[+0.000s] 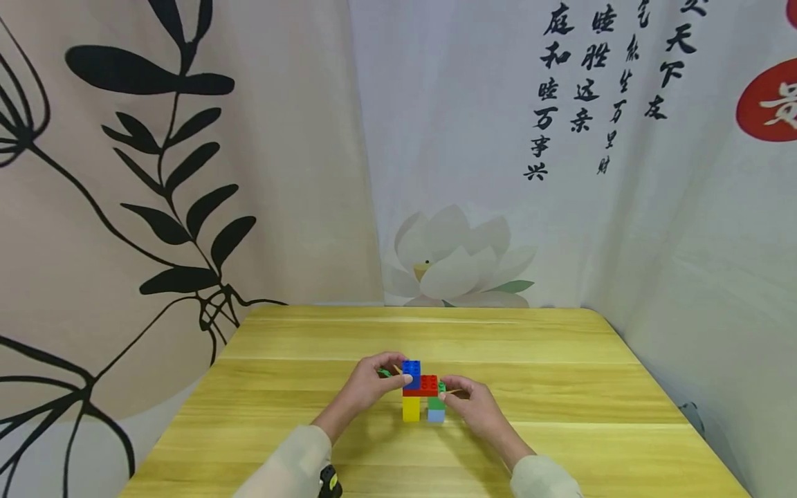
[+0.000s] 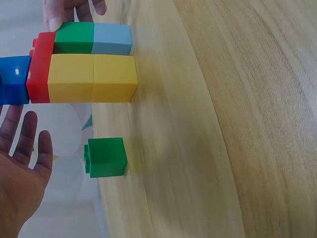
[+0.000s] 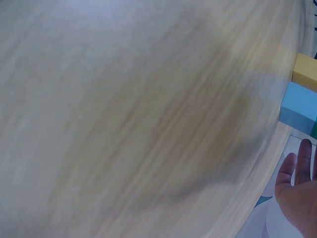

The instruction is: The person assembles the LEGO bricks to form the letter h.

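Note:
A toy-brick bridge stands on the wooden table. Its red brick (image 1: 428, 386) spans a yellow column (image 1: 411, 409) and a column with a green brick (image 1: 435, 402) above a light blue brick (image 1: 436, 416). A blue brick (image 1: 411, 374) sits on the red one's left end. My left hand (image 1: 369, 380) pinches the blue brick, thumb in front and fingers behind. Thumb and fingers of my right hand (image 1: 476, 407) hold the green brick's upper right side. A loose green brick (image 2: 106, 157) stands apart; in the head view my left hand partly hides it.
The table (image 1: 591, 387) extends around the bridge, with its far edge before a printed curtain (image 1: 299, 173). A small black and yellow item (image 1: 330, 481) shows by the left sleeve.

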`<act>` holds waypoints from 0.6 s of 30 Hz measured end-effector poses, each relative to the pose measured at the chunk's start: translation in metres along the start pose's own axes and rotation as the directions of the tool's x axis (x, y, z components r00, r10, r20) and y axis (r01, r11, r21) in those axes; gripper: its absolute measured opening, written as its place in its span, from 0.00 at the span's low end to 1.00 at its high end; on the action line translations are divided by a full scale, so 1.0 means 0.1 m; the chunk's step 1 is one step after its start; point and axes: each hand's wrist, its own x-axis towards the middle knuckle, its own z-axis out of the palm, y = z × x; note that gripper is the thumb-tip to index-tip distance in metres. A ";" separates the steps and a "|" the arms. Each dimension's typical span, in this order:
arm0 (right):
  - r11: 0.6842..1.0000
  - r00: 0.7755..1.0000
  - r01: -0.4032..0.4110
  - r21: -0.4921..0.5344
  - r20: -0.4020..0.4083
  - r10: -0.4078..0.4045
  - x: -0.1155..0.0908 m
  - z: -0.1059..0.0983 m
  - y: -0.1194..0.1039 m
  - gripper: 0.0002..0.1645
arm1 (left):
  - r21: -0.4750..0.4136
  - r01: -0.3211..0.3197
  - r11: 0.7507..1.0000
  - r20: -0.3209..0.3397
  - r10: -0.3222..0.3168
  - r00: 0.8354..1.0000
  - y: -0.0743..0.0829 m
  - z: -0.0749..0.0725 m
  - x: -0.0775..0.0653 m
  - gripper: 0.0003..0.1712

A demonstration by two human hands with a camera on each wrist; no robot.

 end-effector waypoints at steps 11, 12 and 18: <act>1.000 1.000 -0.021 0.015 0.010 0.021 -0.01 -0.02 -0.01 0.24 | -0.018 -0.018 1.000 -0.037 0.017 0.999 -0.03 0.05 -0.02 0.21; 1.000 1.000 -0.022 0.015 0.009 0.022 -0.01 -0.03 -0.02 0.24 | -0.014 -0.025 1.000 -0.040 0.025 0.999 -0.02 0.05 -0.02 0.20; 0.999 1.000 -0.031 0.011 0.006 0.031 -0.01 -0.04 0.00 0.24 | -0.012 -0.036 0.999 -0.045 0.035 0.998 -0.03 0.07 0.00 0.18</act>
